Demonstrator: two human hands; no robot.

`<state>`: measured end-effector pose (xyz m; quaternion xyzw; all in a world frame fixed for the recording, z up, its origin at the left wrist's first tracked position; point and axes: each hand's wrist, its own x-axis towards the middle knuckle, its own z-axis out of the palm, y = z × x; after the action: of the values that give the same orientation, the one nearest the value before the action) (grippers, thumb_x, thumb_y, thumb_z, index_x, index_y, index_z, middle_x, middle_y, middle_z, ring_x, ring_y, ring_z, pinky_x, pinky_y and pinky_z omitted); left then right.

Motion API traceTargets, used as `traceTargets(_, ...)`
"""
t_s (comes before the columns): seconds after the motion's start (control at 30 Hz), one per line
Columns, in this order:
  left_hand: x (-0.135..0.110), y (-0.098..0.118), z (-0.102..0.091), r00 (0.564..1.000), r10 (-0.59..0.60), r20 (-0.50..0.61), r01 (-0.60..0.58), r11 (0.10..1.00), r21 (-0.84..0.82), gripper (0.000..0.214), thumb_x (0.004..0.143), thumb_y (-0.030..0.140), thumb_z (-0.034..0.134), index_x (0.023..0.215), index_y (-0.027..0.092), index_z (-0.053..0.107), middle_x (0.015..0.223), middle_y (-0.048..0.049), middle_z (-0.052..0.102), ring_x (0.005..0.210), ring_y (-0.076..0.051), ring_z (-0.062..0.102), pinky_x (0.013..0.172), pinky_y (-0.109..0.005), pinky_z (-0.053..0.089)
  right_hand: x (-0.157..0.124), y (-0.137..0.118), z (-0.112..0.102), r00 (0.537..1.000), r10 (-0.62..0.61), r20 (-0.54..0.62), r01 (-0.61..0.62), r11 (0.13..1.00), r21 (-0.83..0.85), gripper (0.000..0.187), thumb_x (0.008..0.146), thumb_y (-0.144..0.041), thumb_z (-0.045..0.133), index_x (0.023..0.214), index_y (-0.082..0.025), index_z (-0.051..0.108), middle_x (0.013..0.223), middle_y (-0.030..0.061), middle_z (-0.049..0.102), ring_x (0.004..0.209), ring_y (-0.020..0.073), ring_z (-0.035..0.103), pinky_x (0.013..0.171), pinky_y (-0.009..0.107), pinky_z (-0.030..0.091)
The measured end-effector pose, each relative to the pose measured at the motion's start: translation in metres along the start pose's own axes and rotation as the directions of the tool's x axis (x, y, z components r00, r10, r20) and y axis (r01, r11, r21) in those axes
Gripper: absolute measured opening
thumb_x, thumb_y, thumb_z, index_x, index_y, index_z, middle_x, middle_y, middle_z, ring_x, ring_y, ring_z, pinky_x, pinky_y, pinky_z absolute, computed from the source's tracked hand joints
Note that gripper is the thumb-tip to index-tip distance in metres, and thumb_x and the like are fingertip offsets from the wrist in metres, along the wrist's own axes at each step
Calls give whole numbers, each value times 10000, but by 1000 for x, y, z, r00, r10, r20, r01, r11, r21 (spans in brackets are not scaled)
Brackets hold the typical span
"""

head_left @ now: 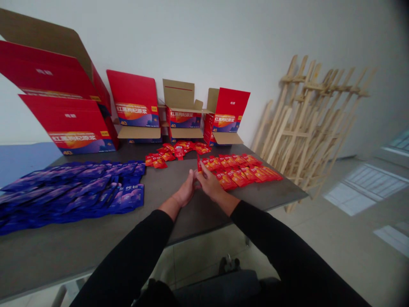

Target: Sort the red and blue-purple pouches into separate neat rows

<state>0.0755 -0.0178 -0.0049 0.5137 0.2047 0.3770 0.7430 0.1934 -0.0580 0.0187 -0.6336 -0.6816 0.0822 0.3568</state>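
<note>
My right hand (209, 183) is closed on a red sachet (200, 164), which stands upright above the table at the left end of the red rows. My left hand (186, 188) meets it from the left, thumb up. Its fingers are mostly hidden, so whether they grip the sachet does not show. Just right of my hands, red sachets (238, 177) lie overlapping in two rows. A loose heap of red sachets (179, 150) is behind my hands, toward the boxes. Blue sachets (96, 187) cover the left of the table in overlapping rows.
Open red-and-blue cartons (136, 104) stand along the back edge of the dark table (159, 226), with more stacked cartons (70, 123) at the left. Wooden easels (297, 132) lean against the wall on the right. The table's right corner ends near the easels.
</note>
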Motion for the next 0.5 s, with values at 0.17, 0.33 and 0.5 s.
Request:
traceTargets(0.17,1,-2,-4,992,21,-126,-8,995,104,640,959,700,382,1407,299,600,1599,-63,420,1311,-273,476,885,-332,498,0,32,-61,987,141,-81,-149,984,-95,594,1010,-402,477,1567,-202,421,1505,112,536,1385,235,511,1148,377,403)
traceTargets(0.33,4,-6,-5,987,14,-160,8,990,140,597,964,654,430,1390,281,618,1547,-94,461,1278,-267,489,864,-313,506,-16,84,-104,954,294,-54,-284,836,-470,589,988,-418,514,1518,-163,493,1417,146,611,1305,273,577,1114,369,416)
traceTargets(0.5,5,-9,-6,985,24,-170,1,989,146,573,966,629,456,1373,266,630,1522,-110,483,1271,-271,500,873,-321,511,-28,102,-106,938,346,33,-246,728,-639,585,994,-431,496,1498,-134,509,1408,170,612,1323,290,555,1116,374,389)
